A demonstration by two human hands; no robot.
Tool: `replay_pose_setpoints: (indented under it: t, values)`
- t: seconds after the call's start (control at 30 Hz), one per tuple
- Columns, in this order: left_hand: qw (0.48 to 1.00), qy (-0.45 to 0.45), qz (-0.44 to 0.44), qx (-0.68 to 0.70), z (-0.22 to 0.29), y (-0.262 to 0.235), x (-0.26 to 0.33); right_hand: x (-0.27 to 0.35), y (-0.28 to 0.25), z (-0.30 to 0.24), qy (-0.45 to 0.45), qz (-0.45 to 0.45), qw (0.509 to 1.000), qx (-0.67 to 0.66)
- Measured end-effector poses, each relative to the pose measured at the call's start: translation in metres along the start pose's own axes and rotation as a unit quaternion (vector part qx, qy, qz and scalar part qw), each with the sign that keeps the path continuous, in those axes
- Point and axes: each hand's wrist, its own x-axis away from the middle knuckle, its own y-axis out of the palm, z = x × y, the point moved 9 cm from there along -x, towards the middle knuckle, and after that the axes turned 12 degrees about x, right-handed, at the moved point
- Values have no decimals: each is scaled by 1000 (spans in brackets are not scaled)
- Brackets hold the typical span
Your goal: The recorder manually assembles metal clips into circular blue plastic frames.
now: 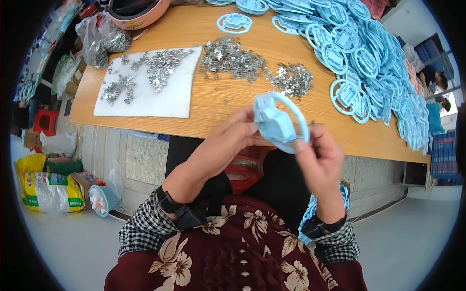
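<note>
Between my two hands, over the table's near edge, I hold up a light blue plastic ring-shaped part [279, 123] with a moulded block inside its ring. My left hand [236, 132] grips its left side, the fingers partly behind it. My right hand [318, 157] pinches the lower right of the ring; whether a small metal piece sits in those fingers I cannot tell. Just beyond the part lies a small heap of shiny metal pieces [292, 80]. A larger heap of metal pieces [232, 59] spreads to its left.
A big pile of blue plastic parts [374, 63] covers the table's right side. One single blue part [234, 23] lies farther back. More metal pieces rest on a white foam sheet [179, 99]. Plastic bags [93, 41] and a pink container [138, 17] stand at the back left.
</note>
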Motion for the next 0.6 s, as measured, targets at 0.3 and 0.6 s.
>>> replay_pose_setpoints:
  t: [0.3,0.6]
  values:
    - [952,40,37,-302,31,-26,33,-15,41,24,122,-143,971,-146]
    - [949,59,101,-292,50,-54,56,-88,102,-3,-100,-55,956,268]
